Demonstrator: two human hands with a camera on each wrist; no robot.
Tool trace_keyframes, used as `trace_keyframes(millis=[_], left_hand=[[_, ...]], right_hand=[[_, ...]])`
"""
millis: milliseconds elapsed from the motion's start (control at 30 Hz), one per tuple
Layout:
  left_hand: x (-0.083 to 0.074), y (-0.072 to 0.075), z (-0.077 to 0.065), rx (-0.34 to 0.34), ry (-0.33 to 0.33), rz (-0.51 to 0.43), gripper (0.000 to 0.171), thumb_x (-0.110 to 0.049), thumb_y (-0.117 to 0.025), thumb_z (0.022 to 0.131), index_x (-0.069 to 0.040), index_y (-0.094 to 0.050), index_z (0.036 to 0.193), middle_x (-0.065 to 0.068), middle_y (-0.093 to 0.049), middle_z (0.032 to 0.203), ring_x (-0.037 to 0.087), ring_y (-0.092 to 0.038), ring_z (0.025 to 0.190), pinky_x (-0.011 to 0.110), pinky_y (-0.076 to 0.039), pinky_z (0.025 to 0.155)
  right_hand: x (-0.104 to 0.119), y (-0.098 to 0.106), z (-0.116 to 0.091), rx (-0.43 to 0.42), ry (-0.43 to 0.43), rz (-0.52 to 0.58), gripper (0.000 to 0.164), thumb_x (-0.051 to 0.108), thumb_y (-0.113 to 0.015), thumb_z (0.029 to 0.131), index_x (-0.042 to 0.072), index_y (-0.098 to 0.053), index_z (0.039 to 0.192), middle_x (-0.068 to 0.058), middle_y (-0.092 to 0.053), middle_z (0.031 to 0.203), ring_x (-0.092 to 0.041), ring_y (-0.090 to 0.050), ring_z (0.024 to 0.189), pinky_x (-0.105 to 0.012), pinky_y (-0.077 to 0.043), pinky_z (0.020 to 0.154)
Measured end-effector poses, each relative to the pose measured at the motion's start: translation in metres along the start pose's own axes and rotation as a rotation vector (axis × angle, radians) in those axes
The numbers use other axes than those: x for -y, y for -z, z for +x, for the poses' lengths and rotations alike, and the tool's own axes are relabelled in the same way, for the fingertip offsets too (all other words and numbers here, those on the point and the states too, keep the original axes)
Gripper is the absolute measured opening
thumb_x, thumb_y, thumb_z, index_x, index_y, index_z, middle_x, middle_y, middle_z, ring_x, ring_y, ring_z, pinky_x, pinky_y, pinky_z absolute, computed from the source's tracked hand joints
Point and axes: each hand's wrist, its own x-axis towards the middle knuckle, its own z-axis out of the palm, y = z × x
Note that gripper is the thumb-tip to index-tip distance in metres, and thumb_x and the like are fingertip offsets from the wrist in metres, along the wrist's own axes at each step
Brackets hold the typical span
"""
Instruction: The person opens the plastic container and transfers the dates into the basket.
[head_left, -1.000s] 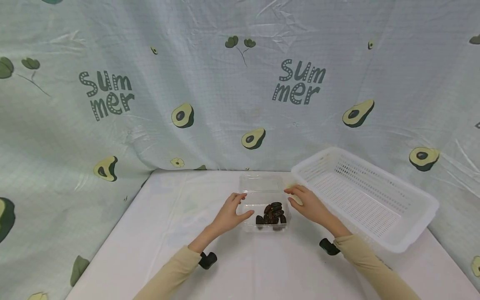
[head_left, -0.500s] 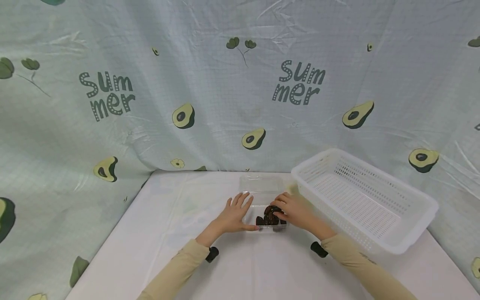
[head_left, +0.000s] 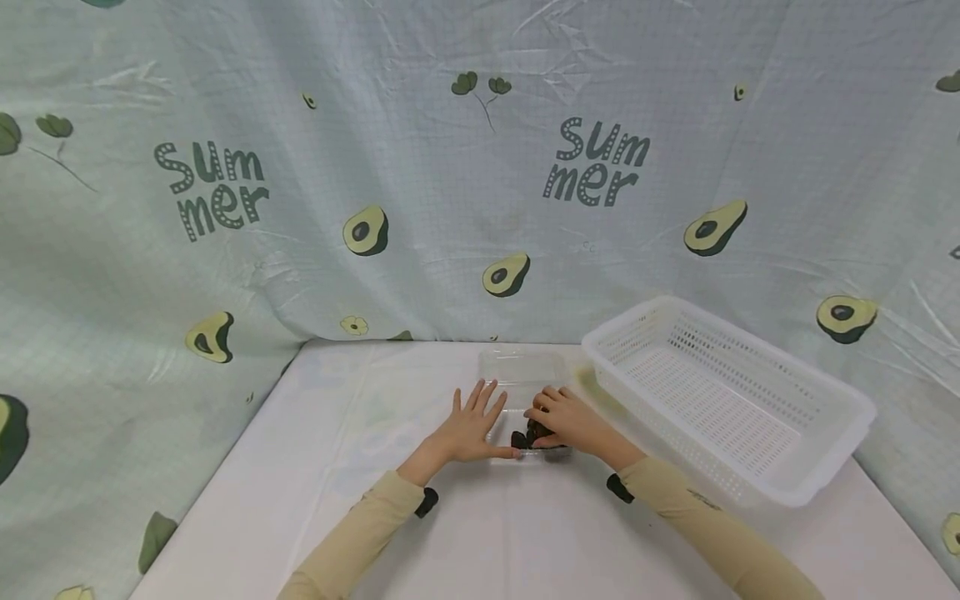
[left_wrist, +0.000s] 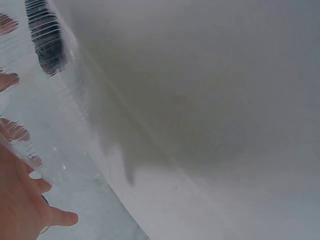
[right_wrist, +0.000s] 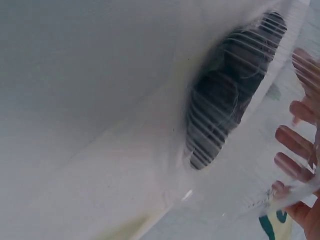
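1. The clear container (head_left: pixel 501 428) sat on the white-covered bench (head_left: pixel 360 417), its clear lid (head_left: pixel 521 367) laid back on the far side.
2. Several dark pieces (head_left: pixel 519 440) lay inside it, toward the near edge (both wrist views showed dark shapes through the ribbed clear wall).
3. The left hand (head_left: pixel 463 435) was at the container's left side, its fingers spread wide apart and its thumb reaching the near edge.
4. The right hand (head_left: pixel 573 421) was over the dark pieces, fingers bent and partly covering them; whether it pinched one I could not tell.
5. A white perforated basket (head_left: pixel 720 400) stood to the right, and a printed cloth (head_left: pixel 420 167) hung behind.
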Motion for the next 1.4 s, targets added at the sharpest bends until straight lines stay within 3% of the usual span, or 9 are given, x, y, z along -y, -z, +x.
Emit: trace_keyframes(millis=[367, 667, 1067, 1400], left_hand=[[0.0, -0.001, 0.001, 0.009, -0.011, 0.046, 0.097, -0.07, -0.045, 0.077, -0.007, -0.017, 0.145, 0.019, -0.006, 0.151, 0.039, -0.005, 0.139, 0.067, -0.015, 0.1], [0.0, -0.002, 0.004, 0.019, 0.012, 0.121, 0.1, -0.073, -0.043, 0.076, -0.006, -0.018, 0.144, 0.019, -0.009, 0.151, 0.038, -0.01, 0.138, 0.066, -0.015, 0.1], [0.0, -0.002, 0.004, 0.035, -0.001, 0.109, 0.098, -0.072, -0.043, 0.077, -0.007, -0.016, 0.145, 0.019, -0.007, 0.151, 0.039, -0.009, 0.138, 0.067, -0.015, 0.099], [0.001, -0.003, 0.005, 0.047, 0.012, 0.13, 0.098, -0.074, -0.041, 0.076, -0.009, -0.015, 0.145, 0.017, -0.006, 0.151, 0.038, -0.007, 0.139, 0.067, -0.013, 0.1]], right_hand=[[0.006, -0.013, 0.014, 0.182, 0.02, -0.009, 0.041, 0.054, -0.068, 0.067, 0.026, -0.063, 0.096, 0.004, -0.055, 0.091, -0.013, -0.047, 0.083, -0.03, -0.04, 0.071], [0.005, -0.022, 0.018, 0.211, 0.031, 0.028, 0.039, 0.06, -0.062, 0.069, 0.029, -0.065, 0.092, 0.006, -0.056, 0.087, -0.011, -0.046, 0.081, -0.028, -0.038, 0.068], [0.006, -0.022, 0.019, 0.217, 0.049, 0.05, 0.034, 0.056, -0.065, 0.071, 0.028, -0.065, 0.09, 0.006, -0.057, 0.086, -0.011, -0.045, 0.078, -0.027, -0.037, 0.066], [0.005, -0.022, 0.022, 0.189, 0.07, 0.019, 0.042, 0.056, -0.066, 0.07, 0.022, -0.064, 0.094, 0.005, -0.059, 0.089, -0.013, -0.049, 0.084, -0.029, -0.042, 0.069]])
